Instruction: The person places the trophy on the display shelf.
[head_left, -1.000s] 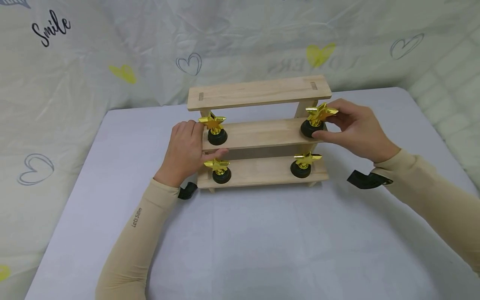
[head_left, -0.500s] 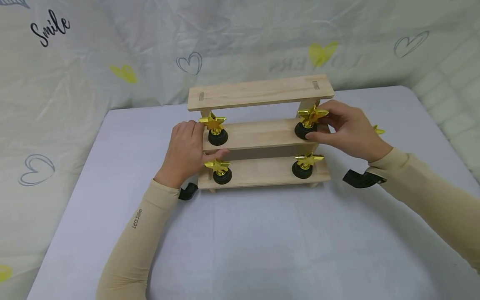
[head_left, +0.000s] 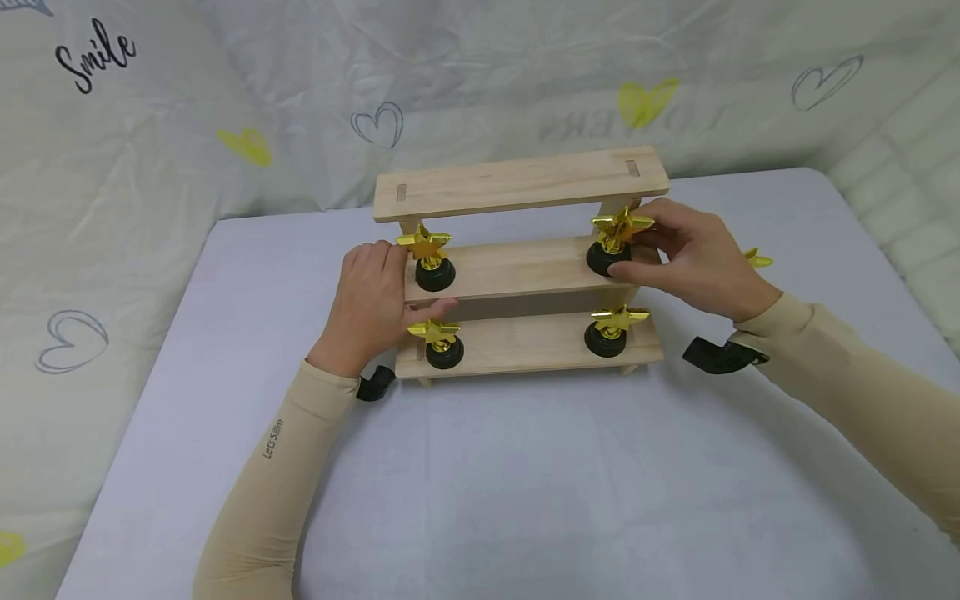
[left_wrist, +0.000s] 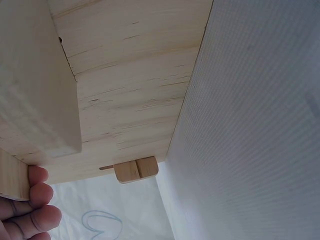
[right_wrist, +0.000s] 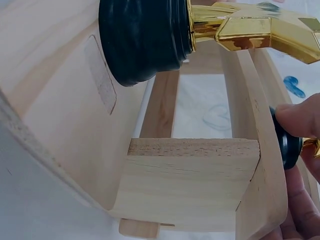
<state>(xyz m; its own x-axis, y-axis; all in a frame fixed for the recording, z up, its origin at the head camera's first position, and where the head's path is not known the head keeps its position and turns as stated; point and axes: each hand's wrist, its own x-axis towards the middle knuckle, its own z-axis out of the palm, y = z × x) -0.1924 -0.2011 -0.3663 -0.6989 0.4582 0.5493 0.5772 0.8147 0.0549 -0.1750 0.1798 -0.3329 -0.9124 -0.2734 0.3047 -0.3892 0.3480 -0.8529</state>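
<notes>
A three-tier wooden display rack (head_left: 525, 271) stands on the table. My left hand (head_left: 371, 300) holds the left end of its middle shelf, thumb along the front; in the left wrist view several fingertips (left_wrist: 44, 217) show beside the wood. At the right end of the middle shelf, my right hand (head_left: 701, 262) pinches the black base of a gold star trophy (head_left: 611, 257). The right wrist view shows that base (right_wrist: 285, 142) against the shelf. A similar trophy (head_left: 435, 273) sits at the middle shelf's left end. The bottom shelf bears a left trophy (head_left: 444, 350) and a right one (head_left: 605, 340).
Behind my right hand a gold tip (head_left: 757, 258) shows, the rest of it hidden. The rack's top shelf (head_left: 517, 185) bears nothing. A white cloth (head_left: 525, 483) covers the table, and a printed curtain (head_left: 300, 108) hangs behind.
My right hand has moved slightly left with the trophy, further in along the middle shelf, uncovering the gold tip behind it. My left hand has stayed at the rack's left end.
</notes>
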